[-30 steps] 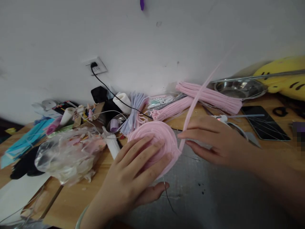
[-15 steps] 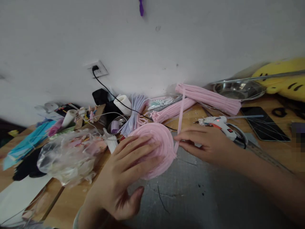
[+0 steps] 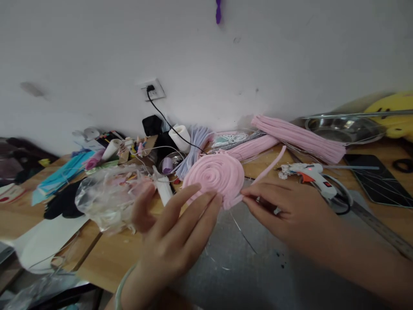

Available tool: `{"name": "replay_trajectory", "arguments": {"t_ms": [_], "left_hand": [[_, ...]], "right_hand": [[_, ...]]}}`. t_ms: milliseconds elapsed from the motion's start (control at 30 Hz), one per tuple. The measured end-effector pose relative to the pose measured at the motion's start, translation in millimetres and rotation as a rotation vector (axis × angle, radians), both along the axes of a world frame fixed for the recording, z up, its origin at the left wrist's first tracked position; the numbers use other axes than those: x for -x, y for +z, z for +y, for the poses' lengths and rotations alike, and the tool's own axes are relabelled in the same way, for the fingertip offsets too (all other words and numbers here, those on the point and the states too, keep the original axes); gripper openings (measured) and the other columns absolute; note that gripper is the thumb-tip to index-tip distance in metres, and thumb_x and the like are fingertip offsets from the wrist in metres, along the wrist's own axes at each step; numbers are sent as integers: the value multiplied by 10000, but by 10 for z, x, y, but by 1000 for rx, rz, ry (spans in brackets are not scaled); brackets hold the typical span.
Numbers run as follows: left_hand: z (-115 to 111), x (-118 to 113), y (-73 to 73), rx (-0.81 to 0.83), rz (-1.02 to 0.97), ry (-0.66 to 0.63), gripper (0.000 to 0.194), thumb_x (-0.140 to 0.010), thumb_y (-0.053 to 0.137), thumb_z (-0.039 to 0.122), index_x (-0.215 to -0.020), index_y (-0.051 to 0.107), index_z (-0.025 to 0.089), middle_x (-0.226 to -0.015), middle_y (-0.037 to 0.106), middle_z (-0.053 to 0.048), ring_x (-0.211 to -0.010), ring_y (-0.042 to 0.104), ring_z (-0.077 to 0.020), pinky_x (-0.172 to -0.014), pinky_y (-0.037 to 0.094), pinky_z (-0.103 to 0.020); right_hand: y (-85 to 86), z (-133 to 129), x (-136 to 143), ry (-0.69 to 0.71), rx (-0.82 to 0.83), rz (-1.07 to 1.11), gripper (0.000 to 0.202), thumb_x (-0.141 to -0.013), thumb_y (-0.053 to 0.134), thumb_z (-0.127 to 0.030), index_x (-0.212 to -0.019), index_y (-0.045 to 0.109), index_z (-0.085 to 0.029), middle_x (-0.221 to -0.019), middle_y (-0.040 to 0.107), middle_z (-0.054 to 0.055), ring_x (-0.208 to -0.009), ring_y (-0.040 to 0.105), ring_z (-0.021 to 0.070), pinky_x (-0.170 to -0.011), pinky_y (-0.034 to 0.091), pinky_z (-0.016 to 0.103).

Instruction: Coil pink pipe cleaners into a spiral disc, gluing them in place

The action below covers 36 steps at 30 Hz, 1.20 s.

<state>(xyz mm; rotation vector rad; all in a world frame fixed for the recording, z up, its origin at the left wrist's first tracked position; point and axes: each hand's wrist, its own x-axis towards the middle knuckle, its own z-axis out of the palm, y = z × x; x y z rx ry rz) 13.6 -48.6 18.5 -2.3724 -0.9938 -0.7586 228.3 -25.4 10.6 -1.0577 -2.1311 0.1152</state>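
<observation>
A flat pink coil [image 3: 214,172] wound in a spiral is above the grey mat [image 3: 245,267]. My left hand [image 3: 180,232] has its fingers spread, with several fingertips on the coil's near edge. At the coil's right edge, my right hand [image 3: 284,206] pinches a pink fuzzy strip [image 3: 269,165], whose free end sticks up to the right beyond the fingers. A white glue gun [image 3: 318,176] with an orange trigger and a small red light lies just past my right hand.
Pink stem bundles [image 3: 300,135], a lilac bundle [image 3: 193,150] and a metal bowl [image 3: 345,129] lie along the wall. A plastic bag [image 3: 109,198] is at left. A phone [image 3: 380,178] and a metal ruler [image 3: 380,224] are at right. A black cord [image 3: 164,116] hangs from the socket.
My left hand has moved off the coil's middle to its near edge, uncovering the spiral. The strip now leans right instead of standing upright. The view has shifted left.
</observation>
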Motion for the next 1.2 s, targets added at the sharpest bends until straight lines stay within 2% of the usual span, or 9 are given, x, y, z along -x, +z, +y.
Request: {"name": "replay_trajectory", "arguments": {"t_ms": [133, 267, 400, 567, 667, 767, 833, 1067, 1200], "left_hand": [[-34, 89, 20, 58, 51, -21, 231, -914, 558, 87, -1118, 644, 151, -1125, 704, -7, -1175, 565, -213, -1087, 383, -407], [20, 69, -22, 33, 102, -24, 246, -909, 544, 87, -1125, 638, 157, -1109, 706, -27, -1132, 597, -228, -1017, 457, -430], [100, -43, -94, -41, 86, 18, 246, -874, 637, 197, -1113, 629, 140, -972, 714, -43, -993, 657, -231, -945, 507, -422], [132, -88, -152, -110, 137, -5, 279, -857, 613, 79, -1133, 617, 112, -886, 681, -32, -979, 654, -219, -879, 532, -363], [114, -71, -157, -179, 178, 11, 219, -875, 587, 75, -1076, 647, 139, -902, 684, -4, -982, 653, -184, -1011, 441, -358], [96, -63, -150, -285, 229, 13, 180, -885, 571, 79, -1004, 676, 163, -881, 683, 38, -970, 651, -135, -1175, 205, -330], [95, -61, -143, -331, 282, 2, 152, -880, 592, 102, -968, 688, 180, -894, 686, 60, -977, 646, -125, -1204, 91, -314], [129, -102, -123, -337, 207, -30, 159, -867, 583, 77, -871, 684, 199, -834, 701, 91, -918, 662, -112, -1202, 76, -305], [92, -127, -134, -320, 192, 39, 129, -841, 649, 93, -930, 688, 178, -853, 715, 56, -921, 667, -153, -1212, -4, -387]], "right_hand": [[-63, 33, 19, 26, 16, 20, 195, -883, 508, -182, -830, 696, -177, -757, 727, 18, -661, 645, 147, -621, 503, 271], [-105, 77, 35, 45, 36, 28, 167, -865, 532, -147, -840, 695, -167, -749, 723, 19, -640, 637, 143, -589, 492, 263], [-111, 81, 32, 70, 64, 56, 152, -859, 550, -137, -874, 701, -135, -789, 732, 33, -645, 631, 132, -563, 472, 245], [-110, 76, 17, 97, 99, 121, 152, -853, 560, -135, -912, 699, -133, -811, 731, 32, -665, 629, 118, -601, 481, 233], [-115, 106, 9, 94, 233, 210, 128, -850, 573, -162, -902, 686, -187, -773, 710, -6, -648, 619, 98, -566, 477, 201], [-130, 153, 11, 99, 419, 356, 109, -848, 571, -195, -904, 663, -209, -671, 661, -35, -556, 593, 81, -514, 478, 181], [-143, 174, 20, 95, 514, 436, 128, -840, 583, -231, -945, 656, -217, -621, 627, -46, -518, 580, 80, -503, 482, 186], [-189, 183, 86, 127, 924, 717, 213, -809, 619, -363, -952, 637, -207, -413, 474, -96, -328, 400, 63, -328, 332, 166], [-205, 179, 118, 126, 1024, 834, 254, -793, 641, -397, -956, 629, -202, -375, 460, -104, -286, 330, 48, -295, 260, 155]]}}
